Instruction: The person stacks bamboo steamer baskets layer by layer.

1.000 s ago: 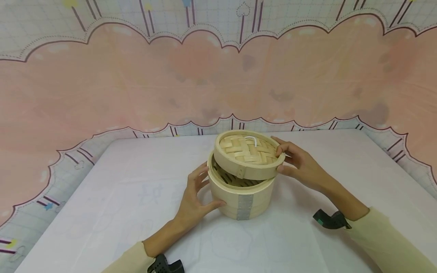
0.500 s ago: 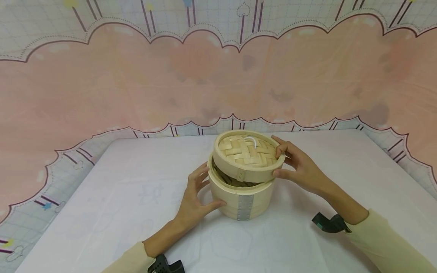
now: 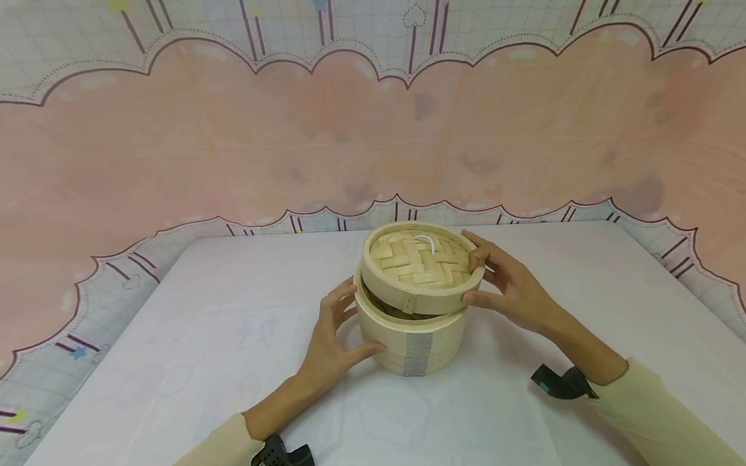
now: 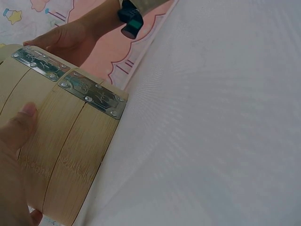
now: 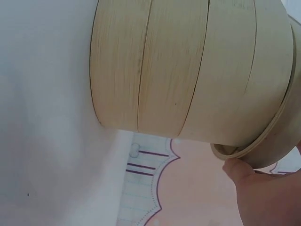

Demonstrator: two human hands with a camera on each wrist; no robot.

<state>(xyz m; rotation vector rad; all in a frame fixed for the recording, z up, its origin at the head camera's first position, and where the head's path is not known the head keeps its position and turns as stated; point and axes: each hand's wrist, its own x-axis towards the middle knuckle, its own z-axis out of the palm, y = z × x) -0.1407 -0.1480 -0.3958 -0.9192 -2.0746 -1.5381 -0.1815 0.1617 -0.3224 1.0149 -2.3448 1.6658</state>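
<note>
A round bamboo steamer (image 3: 381, 346) stands on the white table, with a metal strip (image 3: 418, 354) down its front. My left hand (image 3: 332, 340) grips its left side, thumb in front and fingers behind; in the left wrist view the thumb (image 4: 21, 127) presses the bamboo wall. The woven steamer lid (image 3: 416, 262), with a white loop handle (image 3: 428, 242), sits tilted over the top, leaving a dark gap at the front left. My right hand (image 3: 513, 285) pinches the lid's right edge between thumb and fingers. In the right wrist view the lid rim (image 5: 277, 136) overlaps the steamer's mouth.
White cloth covers the table (image 3: 233, 336). Behind it hangs a peach-coloured backdrop (image 3: 350, 142) with a scalloped border, reaching down around the table's far and left edges. Each wrist carries a black camera (image 3: 562, 382).
The lid has come slightly down and to the left, narrowing the gap at the front. The right hand has moved with it; the left hand and the steamer have stayed in place.
</note>
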